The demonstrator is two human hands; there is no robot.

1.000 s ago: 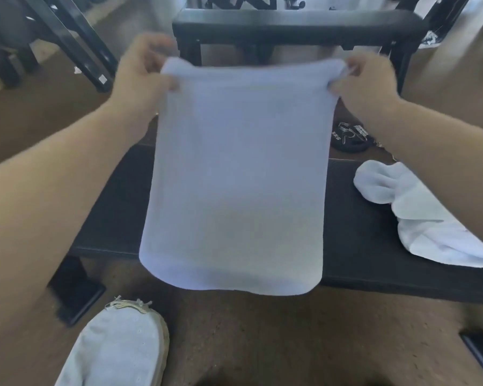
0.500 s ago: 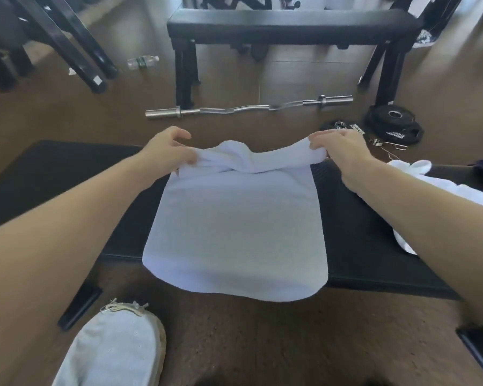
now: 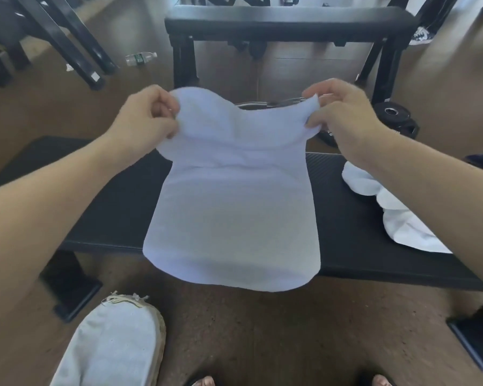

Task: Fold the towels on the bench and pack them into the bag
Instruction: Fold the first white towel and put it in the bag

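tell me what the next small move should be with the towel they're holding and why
Probably bring both pinched corners toward the body to lay the far edge on the near edge. The left hand and right hand hold the towel raised, while its lower half lies across the bench, overhanging the front.

We see soft daylight entering from the far top, glaring on the far bench (image 3: 287, 16) and floor (image 3: 457, 65). Wide-angle bending curves the edges; the forearms and lower corners appear blurred, and shadows stay faint.
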